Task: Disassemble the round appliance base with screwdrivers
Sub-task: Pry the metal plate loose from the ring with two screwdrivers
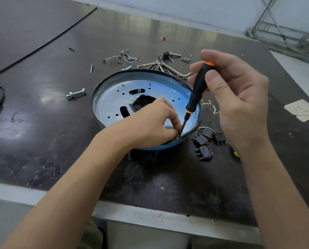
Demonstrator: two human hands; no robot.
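**Working a screw at the base's near rim**

At left, a loose bolt (75,94) is lying on the dark table (42,137). The round appliance base (112,103) is sitting mid-table, open side up. The left hand (155,123) is reaching inside its near rim, fingers curling tight at the tip of the screwdriver (197,87); what they are pinching is hidden. The right hand (240,97) is gripping the tilted handle. A rim screw is probably being loosened, which is calling for firm downward pressure while twisting.

shiny metal base (114,105), glossy scuffed dark table (42,123)
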